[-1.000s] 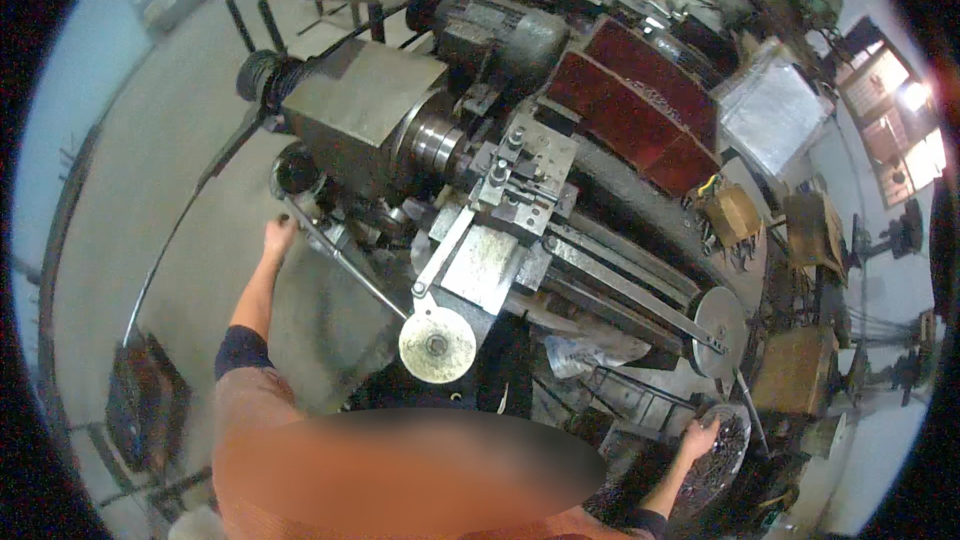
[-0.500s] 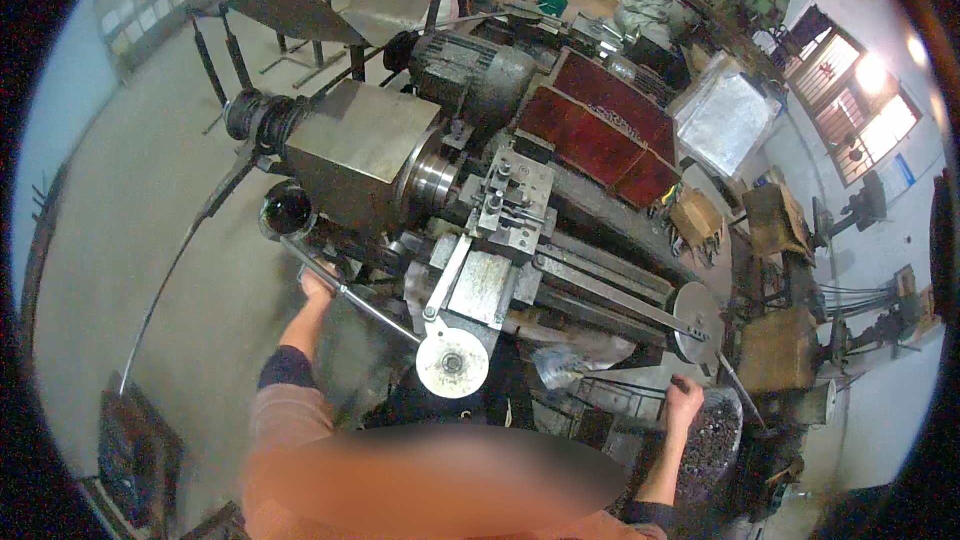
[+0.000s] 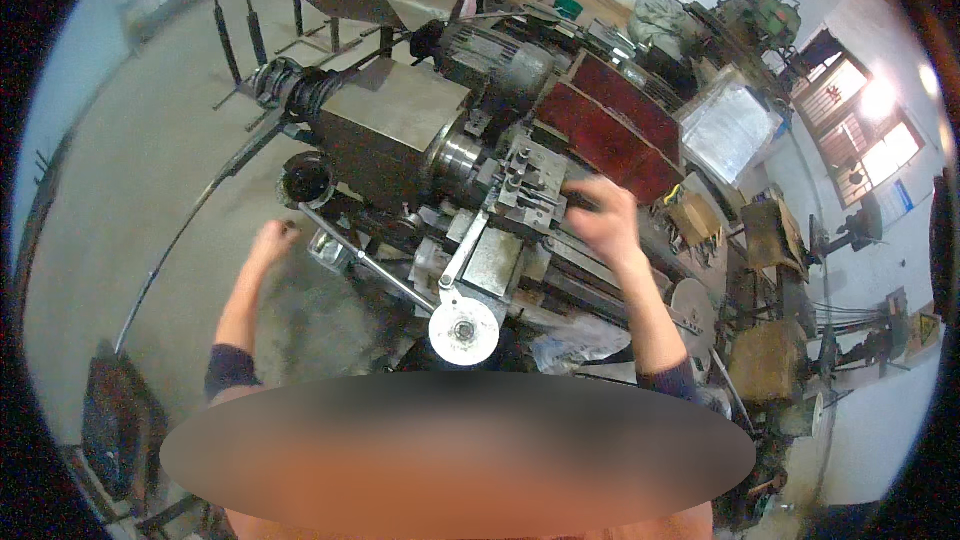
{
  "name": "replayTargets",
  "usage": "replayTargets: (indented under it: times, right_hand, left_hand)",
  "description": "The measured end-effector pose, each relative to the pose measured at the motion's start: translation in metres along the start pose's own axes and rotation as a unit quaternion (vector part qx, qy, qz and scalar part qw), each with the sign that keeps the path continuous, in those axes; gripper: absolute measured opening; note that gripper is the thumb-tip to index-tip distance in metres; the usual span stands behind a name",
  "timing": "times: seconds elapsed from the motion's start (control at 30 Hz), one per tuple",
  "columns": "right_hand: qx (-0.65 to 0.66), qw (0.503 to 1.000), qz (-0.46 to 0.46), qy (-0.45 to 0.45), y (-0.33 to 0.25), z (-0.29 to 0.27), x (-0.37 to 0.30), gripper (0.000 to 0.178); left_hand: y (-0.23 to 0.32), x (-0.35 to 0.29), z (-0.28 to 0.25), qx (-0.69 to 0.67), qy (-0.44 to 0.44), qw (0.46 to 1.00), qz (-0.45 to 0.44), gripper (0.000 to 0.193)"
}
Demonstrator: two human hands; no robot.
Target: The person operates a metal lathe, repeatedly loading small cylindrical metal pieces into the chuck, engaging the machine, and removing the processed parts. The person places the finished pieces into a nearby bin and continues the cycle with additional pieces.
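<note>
Since the earlier frame our right hand (image 3: 607,225) has come up from the lower right to the centre of the frame, beside the tool post (image 3: 530,178). Our left hand (image 3: 268,243) has shifted away from the lever rod (image 3: 368,265) and now stands clear of it, in the left part of the frame. The view has tilted a little as well.

The small lathe fills the middle of the frame: its sheet-metal headstock cover (image 3: 395,100) left of centre, the bright spindle nose (image 3: 458,158) to the right of that, and the pale round disc (image 3: 463,330) below. The electric motor (image 3: 500,60) sits behind, at upper centre, with the red metal tray (image 3: 640,135) to its right.

Our left fingers are curled in, with something dark at their tips; we cannot tell whether they pinch anything. Our right fingers are half bent toward the tool post, and blur hides whether they hold or touch something.

As for progress, the right hand has reached the working area, while the left is off the rod. We cannot make out a workpiece in the spindle nose, nor any finished piece nearby, so how much remains is unclear.
</note>
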State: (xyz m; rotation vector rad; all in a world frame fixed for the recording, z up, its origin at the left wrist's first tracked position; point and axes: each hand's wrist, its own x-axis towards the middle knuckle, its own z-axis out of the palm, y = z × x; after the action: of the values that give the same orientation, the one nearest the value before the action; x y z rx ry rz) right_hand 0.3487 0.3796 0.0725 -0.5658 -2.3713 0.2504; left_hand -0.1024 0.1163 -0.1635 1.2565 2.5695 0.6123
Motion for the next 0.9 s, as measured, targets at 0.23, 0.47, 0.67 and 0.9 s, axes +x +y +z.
replayTargets:
  times: [0.23,0.47,0.67,0.9]
  right_hand:
    - [-0.177,0.947,0.030,-0.266,-0.039,0.107,0.090,0.028]
    - [-0.184,0.925,0.087,-0.321,-0.039,0.105,0.096,0.033]
    - [-0.259,0.915,0.058,-0.305,-0.044,0.103,0.091,0.030]
    - [0.222,0.967,-0.105,-0.063,-0.050,0.022,-0.014,0.051]
  left_hand:
    - [-0.063,-0.068,-0.185,0.179,0.280,0.940,-0.081,0.038]
    - [-0.006,-0.160,-0.115,0.135,0.207,0.926,-0.284,0.051]
    - [0.070,-0.186,-0.097,0.109,0.188,0.945,-0.244,0.040]
    - [0.142,-0.177,-0.131,0.081,0.167,0.983,-0.004,0.025]
